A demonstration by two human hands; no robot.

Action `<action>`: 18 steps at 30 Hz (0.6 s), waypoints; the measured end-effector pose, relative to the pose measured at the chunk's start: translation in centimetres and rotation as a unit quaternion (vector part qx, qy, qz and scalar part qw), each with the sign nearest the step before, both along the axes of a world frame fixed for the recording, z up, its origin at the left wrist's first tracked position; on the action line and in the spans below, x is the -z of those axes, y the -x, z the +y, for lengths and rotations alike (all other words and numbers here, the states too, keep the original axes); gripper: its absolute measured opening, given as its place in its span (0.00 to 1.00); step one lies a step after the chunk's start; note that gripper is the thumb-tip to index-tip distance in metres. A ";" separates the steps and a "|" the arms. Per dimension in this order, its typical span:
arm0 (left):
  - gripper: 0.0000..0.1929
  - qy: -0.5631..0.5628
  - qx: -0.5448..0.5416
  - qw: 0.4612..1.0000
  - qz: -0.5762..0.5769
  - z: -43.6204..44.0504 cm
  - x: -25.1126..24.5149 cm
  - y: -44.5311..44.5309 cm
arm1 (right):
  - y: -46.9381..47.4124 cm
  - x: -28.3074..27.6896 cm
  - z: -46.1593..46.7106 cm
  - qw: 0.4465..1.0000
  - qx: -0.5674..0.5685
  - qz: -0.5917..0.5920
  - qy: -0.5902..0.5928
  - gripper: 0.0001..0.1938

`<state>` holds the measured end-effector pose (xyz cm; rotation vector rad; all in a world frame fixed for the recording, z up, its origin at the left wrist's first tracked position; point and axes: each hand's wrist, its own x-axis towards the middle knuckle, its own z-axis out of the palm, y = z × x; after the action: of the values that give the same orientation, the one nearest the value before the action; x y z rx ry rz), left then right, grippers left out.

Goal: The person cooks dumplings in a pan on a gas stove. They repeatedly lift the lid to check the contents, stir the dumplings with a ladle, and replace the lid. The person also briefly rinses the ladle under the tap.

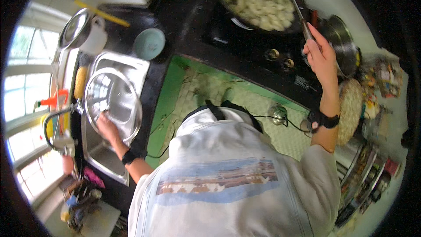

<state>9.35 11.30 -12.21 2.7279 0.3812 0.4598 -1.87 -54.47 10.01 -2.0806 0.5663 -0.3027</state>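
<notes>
My left hand (109, 127) grips a round glass lid with a metal rim (102, 92) near its middle, over the steel sink (139, 67). The lid hides part of the basin beneath it. On the other side, my right hand (321, 54) is closed around the handle of a long metal ladle or turner (293, 1). Its head lies at the top edge of the view, over a pan heaped with pale sliced food (260, 5). The pan sits on a black cooktop (230, 36). What the pale pieces are, I cannot tell.
A pale blue bowl (149, 43) stands on the black counter beyond the sink. Left of it are a white mug (95, 38) and a metal pot lid (75, 29). A curved tap (49, 121) rises by the window. Right of the stove stands a metal pot (340, 42).
</notes>
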 end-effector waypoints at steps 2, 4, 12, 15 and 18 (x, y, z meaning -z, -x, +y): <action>0.21 0.006 -0.018 0.996 0.084 0.7 0.2 -0.5 | -1.0 1.4 3.9 0.981 -0.023 -0.009 -0.195 0.22; 0.21 -0.006 -0.025 0.999 0.046 0.4 0.3 -0.5 | -2.7 3.0 7.6 0.949 -0.133 0.018 -0.285 0.23; 0.20 0.081 -0.011 0.996 0.019 -1.6 -1.4 0.0 | -11.2 13.1 20.7 0.952 -0.305 0.033 0.004 0.21; 0.20 0.071 -0.002 0.997 0.012 -1.5 -1.1 0.0 | -12.2 15.2 22.1 0.945 -0.315 0.028 0.087 0.20; 0.20 0.072 -0.010 0.997 0.018 -1.4 -0.5 0.0 | -12.7 16.0 23.0 0.947 -0.311 0.050 0.071 0.21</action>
<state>9.39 9.89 -11.71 2.5981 0.4343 0.3751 10.82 -31.51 -6.01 -2.3008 -0.0765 0.1350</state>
